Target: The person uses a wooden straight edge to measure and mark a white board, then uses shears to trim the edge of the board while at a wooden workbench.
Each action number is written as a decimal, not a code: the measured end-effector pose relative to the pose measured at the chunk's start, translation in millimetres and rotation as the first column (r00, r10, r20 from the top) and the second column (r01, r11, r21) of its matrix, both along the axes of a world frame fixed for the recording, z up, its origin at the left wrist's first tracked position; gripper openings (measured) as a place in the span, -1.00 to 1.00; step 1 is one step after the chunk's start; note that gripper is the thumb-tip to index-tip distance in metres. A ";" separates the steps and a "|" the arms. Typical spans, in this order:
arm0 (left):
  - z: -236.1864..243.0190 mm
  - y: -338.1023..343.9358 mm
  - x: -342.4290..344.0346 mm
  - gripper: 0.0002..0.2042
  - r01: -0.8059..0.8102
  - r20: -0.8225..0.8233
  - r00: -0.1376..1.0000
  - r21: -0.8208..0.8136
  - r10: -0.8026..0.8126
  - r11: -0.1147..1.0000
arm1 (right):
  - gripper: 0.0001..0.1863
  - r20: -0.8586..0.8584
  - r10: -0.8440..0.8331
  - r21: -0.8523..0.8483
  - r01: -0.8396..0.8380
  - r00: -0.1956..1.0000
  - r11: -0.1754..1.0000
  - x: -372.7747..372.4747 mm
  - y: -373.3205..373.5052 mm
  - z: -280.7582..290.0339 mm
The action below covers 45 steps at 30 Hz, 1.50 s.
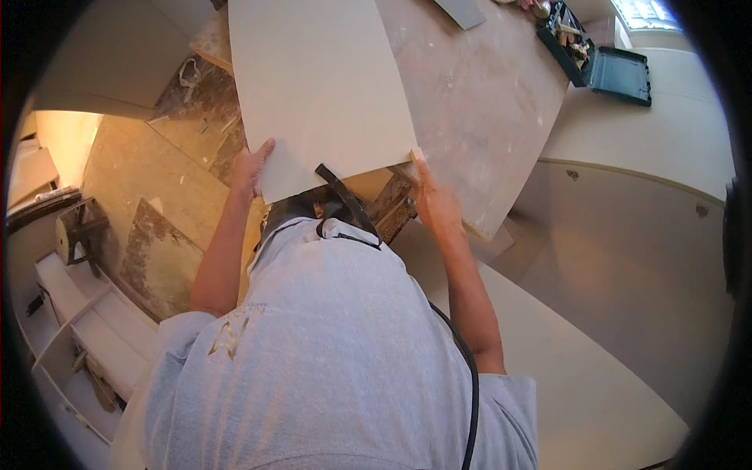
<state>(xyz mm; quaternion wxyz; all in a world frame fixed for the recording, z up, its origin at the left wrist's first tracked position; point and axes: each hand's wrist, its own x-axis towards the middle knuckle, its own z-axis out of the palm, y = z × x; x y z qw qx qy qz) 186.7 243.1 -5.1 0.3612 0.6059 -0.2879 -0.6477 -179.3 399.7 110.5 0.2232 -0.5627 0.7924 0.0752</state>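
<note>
A long white board stretches away in front of me, its near edge close to my waist. My left hand grips its near left corner, the thumb on top and the other fingers mostly hidden. At the near right corner, my right hand holds the board's edge; its fingertips meet the corner and the rest is slightly blurred. A black strap hangs from my waist, its tip over the board's near edge. Under that edge, part of a rough brown wooden support shows.
A pale, dusty work surface lies to the right under the board. At the far right sits an open dark green toolbox, and a grey flat piece is nearby. White panels stand right; shelving lies left.
</note>
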 end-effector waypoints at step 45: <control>40.2 -13.2 1.5 -0.54 -0.056 0.136 0.990 0.172 0.033 0.984 | -0.39 0.039 0.248 -0.034 -0.247 0.968 0.968 3.2 -616.6 -18.4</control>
